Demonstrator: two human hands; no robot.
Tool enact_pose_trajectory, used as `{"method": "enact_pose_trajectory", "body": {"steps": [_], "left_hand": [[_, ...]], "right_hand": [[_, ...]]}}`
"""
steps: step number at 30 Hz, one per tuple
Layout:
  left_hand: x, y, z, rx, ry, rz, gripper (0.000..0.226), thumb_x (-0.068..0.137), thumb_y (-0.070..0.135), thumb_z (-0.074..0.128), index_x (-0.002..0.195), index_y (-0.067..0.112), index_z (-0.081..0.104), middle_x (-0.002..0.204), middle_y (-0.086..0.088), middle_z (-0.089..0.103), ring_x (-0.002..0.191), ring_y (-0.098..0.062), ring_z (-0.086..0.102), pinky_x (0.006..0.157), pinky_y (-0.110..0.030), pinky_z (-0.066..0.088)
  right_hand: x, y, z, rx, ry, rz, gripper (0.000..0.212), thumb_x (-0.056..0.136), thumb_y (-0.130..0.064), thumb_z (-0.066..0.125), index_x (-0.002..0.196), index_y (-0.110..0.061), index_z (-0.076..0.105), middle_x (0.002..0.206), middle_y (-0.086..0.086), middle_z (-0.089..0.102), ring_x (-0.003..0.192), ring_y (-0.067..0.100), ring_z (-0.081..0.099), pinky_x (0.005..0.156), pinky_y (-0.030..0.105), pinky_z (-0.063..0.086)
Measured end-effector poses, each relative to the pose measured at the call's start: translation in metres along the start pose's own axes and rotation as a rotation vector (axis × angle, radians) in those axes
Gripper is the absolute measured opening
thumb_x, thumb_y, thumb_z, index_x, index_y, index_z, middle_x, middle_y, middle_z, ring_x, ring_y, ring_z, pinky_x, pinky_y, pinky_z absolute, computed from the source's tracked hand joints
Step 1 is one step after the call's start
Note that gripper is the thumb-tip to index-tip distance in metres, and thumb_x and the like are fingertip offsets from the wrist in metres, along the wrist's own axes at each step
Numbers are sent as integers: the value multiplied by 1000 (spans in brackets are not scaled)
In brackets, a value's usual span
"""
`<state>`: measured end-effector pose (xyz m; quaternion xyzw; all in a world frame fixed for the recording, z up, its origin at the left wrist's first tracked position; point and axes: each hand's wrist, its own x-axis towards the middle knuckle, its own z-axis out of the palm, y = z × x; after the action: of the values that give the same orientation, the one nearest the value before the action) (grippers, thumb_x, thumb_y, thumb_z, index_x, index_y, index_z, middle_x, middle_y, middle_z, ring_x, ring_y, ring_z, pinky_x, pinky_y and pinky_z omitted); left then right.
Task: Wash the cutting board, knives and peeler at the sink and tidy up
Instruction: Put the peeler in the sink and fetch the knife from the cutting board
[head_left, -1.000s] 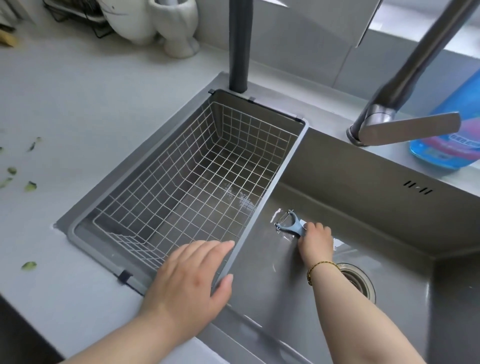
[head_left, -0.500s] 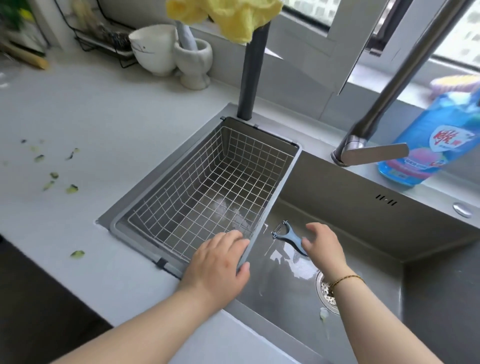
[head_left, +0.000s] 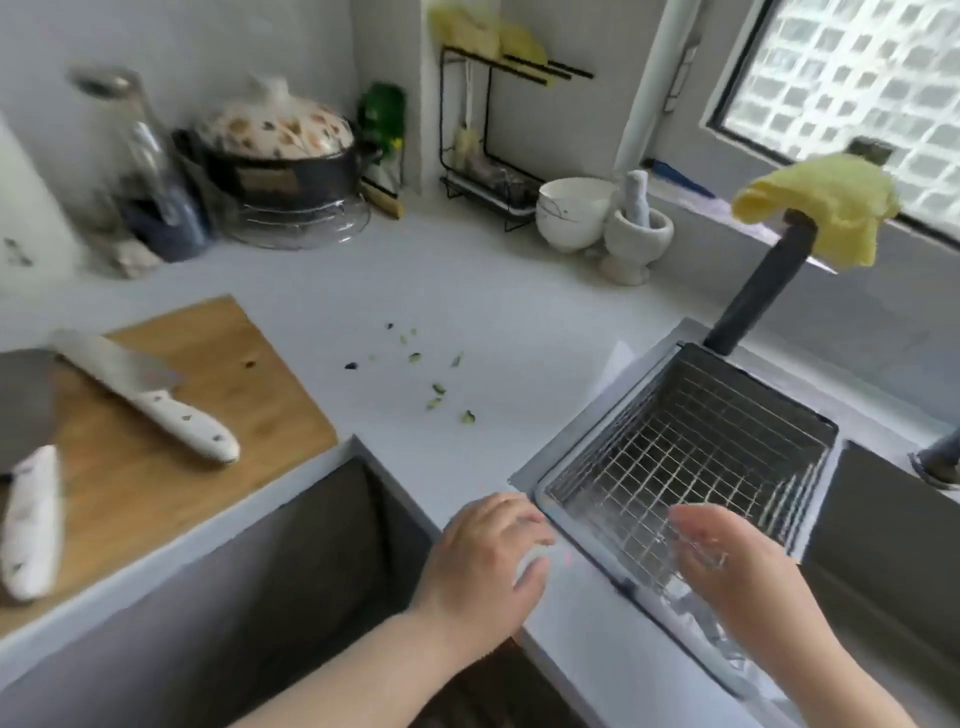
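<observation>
Pale grey countertop (head_left: 467, 291) runs in an L round a corner; white walls, a window (head_left: 857, 78) at right rear. The frame is motion-blurred.

Count:
- one wooden cutting board (head_left: 208, 415) on the left run of counter, by its front edge
- two white-handled knives on it: a chef's knife (head_left: 156, 395) lying diagonally, and a cleaver (head_left: 31, 499) at the board's left end, partly cut off by the frame
- one wire basket (head_left: 691, 457) set in the left part of the sink (head_left: 883, 519)
- one yellow cloth (head_left: 821, 208) draped over a dark upright post behind the basket
- one white bowl (head_left: 571, 213), one mortar with pestle (head_left: 636, 234), one black wire rack (head_left: 493, 156), one lidded clay pot (head_left: 275, 140) and one glass bottle (head_left: 130, 140) along the back
- about ten green vegetable scraps (head_left: 436, 389) scattered on the counter between board and sink

Left hand (head_left: 488, 561): fingers loose and spread, over the counter just beside the basket's near rim, gripping nothing. Right hand (head_left: 727, 566): over the basket's near corner, fingers nearly straight, nothing visible in it, though blurred.
</observation>
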<state>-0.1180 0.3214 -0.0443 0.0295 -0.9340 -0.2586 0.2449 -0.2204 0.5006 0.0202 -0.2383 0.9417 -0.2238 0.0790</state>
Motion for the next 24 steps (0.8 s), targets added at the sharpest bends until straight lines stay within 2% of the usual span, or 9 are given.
{"method": "enact_pose_trajectory", "body": {"steps": [3,8,11,14,17,19,21,22,24], "left_hand": [[-34,-58,-68,144,80,-102,27,72,31,45,75,25,71,84,12,68,96,-3,48,91,-18,35],[-99,-145,-171,267,314,-329,31,73,28,44,75,15,73,83,2,70,94,-8,49,84,-23,36],[-135,-185,-213,343,440,-440,34,73,26,43,76,8,72,84,-5,70,91,-10,49,81,-23,37],[-164,-210,-234,432,373,-562,38,74,30,41,82,10,72,90,-3,70,94,-10,53,83,-23,40],[-181,-223,-238,474,249,-658,39,73,35,42,85,13,72,92,-2,70,85,-18,68,70,-29,55],[-183,-227,-237,503,233,-668,29,71,33,62,88,12,71,93,-3,70,83,-21,69,69,-34,56],[-182,-228,-234,552,204,-682,36,59,27,81,90,11,71,92,-3,70,85,-23,69,74,-38,55],[-182,-229,-233,590,210,-674,34,62,28,77,90,12,71,92,-3,70,87,-24,69,80,-40,54],[-182,-228,-233,639,226,-655,34,71,35,53,89,14,71,92,-2,69,94,-25,66,96,-41,40]], "right_hand": [[12,-72,37,50,-42,-133,28,84,-10,62,111,-14,63,93,-13,56,91,9,55,86,24,43],[29,-196,111,74,-134,-323,26,90,-20,53,116,-23,55,102,-15,54,95,4,49,76,11,33],[33,-261,149,59,-173,-401,30,91,-23,51,121,-25,53,121,-10,54,109,8,51,82,13,36],[37,-306,180,0,-203,-454,38,93,-25,48,130,-25,43,131,-9,46,119,12,43,87,17,35],[41,-331,207,-73,-182,-460,43,93,-29,46,134,-24,36,135,-6,40,123,14,36,95,20,33],[43,-339,217,-139,-154,-430,46,93,-33,45,135,-23,33,135,-5,39,124,15,35,99,23,31],[45,-344,221,-206,-148,-405,47,93,-36,43,136,-23,31,136,-5,40,125,17,35,100,25,31],[46,-348,221,-241,-152,-404,47,93,-37,42,136,-22,31,135,-4,40,125,18,36,100,26,31],[48,-355,220,-298,-161,-405,46,93,-38,42,135,-20,33,133,-2,42,123,20,39,97,27,35]]}}
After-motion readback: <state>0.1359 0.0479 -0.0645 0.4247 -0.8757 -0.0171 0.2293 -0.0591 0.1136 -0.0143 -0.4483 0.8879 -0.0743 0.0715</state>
